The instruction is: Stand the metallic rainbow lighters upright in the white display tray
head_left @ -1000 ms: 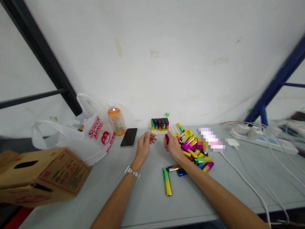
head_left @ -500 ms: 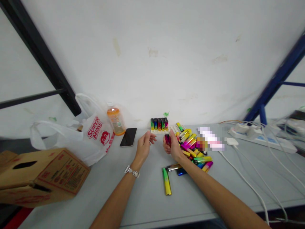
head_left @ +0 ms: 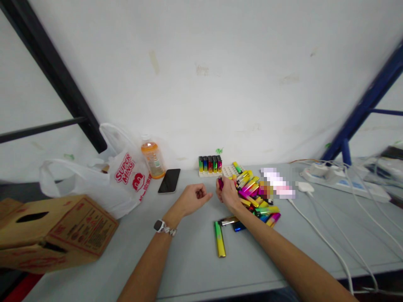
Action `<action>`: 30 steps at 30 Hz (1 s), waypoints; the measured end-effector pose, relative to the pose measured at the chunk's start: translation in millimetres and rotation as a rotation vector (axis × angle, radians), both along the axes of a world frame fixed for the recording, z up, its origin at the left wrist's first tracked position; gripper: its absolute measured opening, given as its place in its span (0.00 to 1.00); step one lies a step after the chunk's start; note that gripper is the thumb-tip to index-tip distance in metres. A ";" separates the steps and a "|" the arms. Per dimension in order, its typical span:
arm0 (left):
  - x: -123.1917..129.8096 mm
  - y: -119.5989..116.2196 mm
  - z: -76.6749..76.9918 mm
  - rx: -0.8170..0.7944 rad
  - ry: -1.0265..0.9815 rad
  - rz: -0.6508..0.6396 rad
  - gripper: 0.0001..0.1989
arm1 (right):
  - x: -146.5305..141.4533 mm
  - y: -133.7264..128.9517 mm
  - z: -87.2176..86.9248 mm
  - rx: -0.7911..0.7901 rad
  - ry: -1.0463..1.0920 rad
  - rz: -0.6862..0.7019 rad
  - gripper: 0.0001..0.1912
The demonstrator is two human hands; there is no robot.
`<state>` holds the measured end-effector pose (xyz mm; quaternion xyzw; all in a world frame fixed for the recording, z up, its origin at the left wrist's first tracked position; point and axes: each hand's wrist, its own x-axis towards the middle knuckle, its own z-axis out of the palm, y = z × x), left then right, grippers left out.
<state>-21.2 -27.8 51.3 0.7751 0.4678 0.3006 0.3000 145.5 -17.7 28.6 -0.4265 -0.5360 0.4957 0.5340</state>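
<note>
My right hand (head_left: 228, 195) is closed around a dark magenta lighter (head_left: 221, 183), whose end shows above the fingers. My left hand (head_left: 194, 199) is loosely curled, its thumb stretched toward the right hand; I see nothing in it. Behind the hands, several lighters (head_left: 210, 163) stand upright in rows in a white holder (head_left: 206, 174). A second white perforated holder (head_left: 229, 171) is partly hidden, with a green-yellow lighter (head_left: 237, 167) lying on it. Beside my right hand lies a heap of shiny coloured lighters (head_left: 251, 184). A green-and-yellow lighter (head_left: 220, 240) lies apart in front.
On the left are a cardboard box (head_left: 59, 235), a white plastic bag (head_left: 126, 184), an orange drink bottle (head_left: 153, 159) and a black phone (head_left: 169, 181). A power strip (head_left: 349, 184) and white cables (head_left: 327, 241) lie right. A wall (head_left: 201, 105) stands behind.
My left hand has moved down and turned, its fingers curling in and its thumb now pointing right. My right hand has rotated slightly with the lighter still in it.
</note>
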 end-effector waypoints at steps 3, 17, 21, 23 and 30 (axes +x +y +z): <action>-1.8 -9.2 4.0 -0.070 0.161 -0.064 0.26 | -0.8 -0.4 2.6 -0.093 0.123 0.001 0.25; 0.5 -12.8 1.6 0.016 0.523 0.109 0.28 | -1.0 7.4 -1.4 0.034 0.164 0.019 0.24; 5.1 -19.1 -4.7 0.046 0.526 0.067 0.38 | 2.9 13.2 -4.4 0.080 0.098 -0.059 0.24; 6.1 -18.3 -11.7 0.025 0.539 0.076 0.42 | 4.2 14.0 -4.9 0.090 0.079 -0.075 0.23; -4.7 1.5 -22.8 0.109 0.545 0.272 0.35 | 6.2 20.8 -8.4 0.255 -0.048 -0.156 0.20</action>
